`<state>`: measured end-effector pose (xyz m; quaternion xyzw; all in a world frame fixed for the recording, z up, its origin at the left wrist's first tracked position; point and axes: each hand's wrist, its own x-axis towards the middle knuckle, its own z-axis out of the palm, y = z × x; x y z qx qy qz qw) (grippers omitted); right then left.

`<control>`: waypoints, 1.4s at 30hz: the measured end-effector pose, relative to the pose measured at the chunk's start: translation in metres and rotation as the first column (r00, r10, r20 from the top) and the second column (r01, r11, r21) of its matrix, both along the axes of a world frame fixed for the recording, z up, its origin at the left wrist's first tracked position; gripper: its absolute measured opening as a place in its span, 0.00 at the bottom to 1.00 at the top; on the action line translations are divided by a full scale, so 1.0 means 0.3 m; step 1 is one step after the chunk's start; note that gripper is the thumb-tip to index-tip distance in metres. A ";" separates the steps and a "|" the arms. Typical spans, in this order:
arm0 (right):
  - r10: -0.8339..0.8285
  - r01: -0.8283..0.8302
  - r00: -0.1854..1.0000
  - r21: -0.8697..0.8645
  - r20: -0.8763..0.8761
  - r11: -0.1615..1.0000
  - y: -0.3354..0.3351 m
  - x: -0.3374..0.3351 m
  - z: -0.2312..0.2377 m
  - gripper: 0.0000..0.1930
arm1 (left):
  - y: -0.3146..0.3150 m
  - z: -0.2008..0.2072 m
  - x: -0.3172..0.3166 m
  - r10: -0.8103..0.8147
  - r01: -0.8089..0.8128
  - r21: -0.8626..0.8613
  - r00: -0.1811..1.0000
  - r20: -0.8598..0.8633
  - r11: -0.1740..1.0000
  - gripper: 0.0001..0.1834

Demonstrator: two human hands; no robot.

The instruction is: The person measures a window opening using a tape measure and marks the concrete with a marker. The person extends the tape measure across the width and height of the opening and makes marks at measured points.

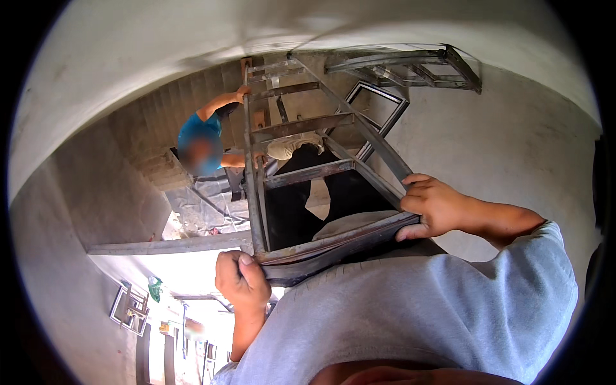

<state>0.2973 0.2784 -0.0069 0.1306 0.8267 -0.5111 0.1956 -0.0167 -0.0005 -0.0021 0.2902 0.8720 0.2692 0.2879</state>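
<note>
The grey shirt [436, 314] of the wearer fills the lower part of the view. Just above it, the near end bar of a metal frame [301, 173] is held at both corners. The left hand [240, 279] is clenched around the left corner of the bar, thumb on top. The right hand [433, 205] is closed over the right corner, fingers curled round the side rail. The frame is built as a ladder-like rack of grey angle bars with several cross-rungs; it extends away from the wearer toward a staircase [160, 141]. Nothing is carried inside the frame; dark trousers and a light cloth are seen through its openings.

At the far end, the frame is gripped by a second person in a blue shirt [199, 131], one arm raised to the top rail. Whether that grip is tight cannot be told.

Farther off, a second frame [410, 67] rests against the plaster wall [513, 147], well apart from the hands. A window frame [131, 311] lies at lower left.
</note>
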 end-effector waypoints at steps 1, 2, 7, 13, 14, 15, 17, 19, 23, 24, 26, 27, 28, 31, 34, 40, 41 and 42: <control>-0.018 0.018 1.000 0.007 -0.013 1.000 -0.004 0.004 -0.001 0.30 | 0.002 0.002 0.001 0.000 0.000 0.002 1.000 -0.002 1.000 0.11; -0.014 0.014 1.000 0.009 -0.020 1.000 -0.005 0.008 -0.003 0.30 | -0.004 0.001 0.005 0.002 -0.002 -0.002 1.000 -0.008 1.000 0.12; -0.034 0.034 0.995 0.006 -0.094 0.999 -0.011 0.028 -0.029 0.30 | -0.012 -0.014 0.016 0.005 -0.005 -0.001 0.999 -0.047 1.000 0.14; -0.007 0.003 0.995 -0.042 -0.097 0.999 0.002 0.034 -0.024 0.29 | 0.006 -0.023 0.043 0.056 -0.055 0.016 0.992 -0.110 0.998 0.19; 0.005 -0.012 0.995 -0.063 -0.104 0.998 -0.010 0.038 -0.039 0.29 | 0.005 -0.034 0.033 0.020 -0.016 0.032 0.989 -0.148 0.999 0.19; 0.040 -0.048 0.994 -0.081 -0.101 0.996 0.006 0.033 -0.042 0.28 | 0.000 -0.034 0.044 0.034 -0.030 0.026 0.986 -0.162 0.999 0.19; 0.052 -0.065 0.990 -0.090 -0.135 0.994 0.010 0.044 -0.040 0.28 | -0.019 -0.036 0.049 0.042 -0.038 0.025 0.988 -0.152 0.999 0.19; 0.121 -0.126 0.992 -0.147 -0.040 0.981 0.014 0.057 -0.042 0.24 | -0.026 -0.044 0.047 0.073 -0.073 0.007 0.989 -0.129 0.997 0.19; 0.101 -0.105 0.994 -0.357 -0.029 0.928 0.028 0.074 -0.066 0.22 | -0.050 -0.056 0.039 0.069 -0.066 0.035 0.992 -0.108 0.997 0.18; 0.064 -0.095 0.994 -0.392 -0.092 0.915 0.037 0.082 -0.076 0.23 | -0.049 -0.050 0.035 0.068 -0.068 0.007 0.990 -0.120 0.998 0.19; -0.006 -0.099 0.974 -0.450 -0.226 0.888 0.070 0.089 -0.148 0.24 | -0.051 -0.049 0.013 0.048 -0.049 -0.006 0.993 -0.108 0.999 0.19; -0.119 -0.047 0.957 -0.545 -0.265 0.837 0.115 0.088 -0.207 0.23 | -0.031 -0.049 0.019 0.044 -0.044 -0.002 0.991 -0.125 0.999 0.19; -0.231 0.037 0.934 -0.572 -0.271 0.819 0.189 0.090 -0.286 0.20 | -0.028 -0.037 0.034 0.052 -0.054 -0.009 0.988 -0.144 0.999 0.19; -0.700 0.685 0.694 -0.145 -0.171 0.714 0.498 0.203 -0.689 0.13 | -0.049 -0.039 0.049 0.080 -0.080 0.003 0.992 -0.097 0.997 0.19; -0.802 0.618 -0.437 -0.512 0.408 -0.597 0.789 0.417 -1.144 0.08 | -0.095 -0.075 -0.024 0.051 -0.055 -0.021 0.988 -0.143 0.998 0.19; -0.549 0.397 -0.718 -0.396 0.429 -0.828 0.960 0.898 -1.538 0.16 | -0.079 -0.078 -0.104 -0.031 0.017 -0.072 0.979 -0.202 0.997 0.21; -0.579 0.400 -0.683 -0.435 0.445 -0.807 1.027 0.871 -1.576 0.15 | -0.356 -0.066 -0.185 0.087 -0.105 -0.100 0.982 -0.170 0.989 0.34; -0.571 0.366 -0.686 -0.465 0.450 -0.806 1.055 0.896 -1.613 0.15 | -0.362 -0.076 -0.188 -0.066 0.036 -0.113 0.959 -0.275 0.993 0.27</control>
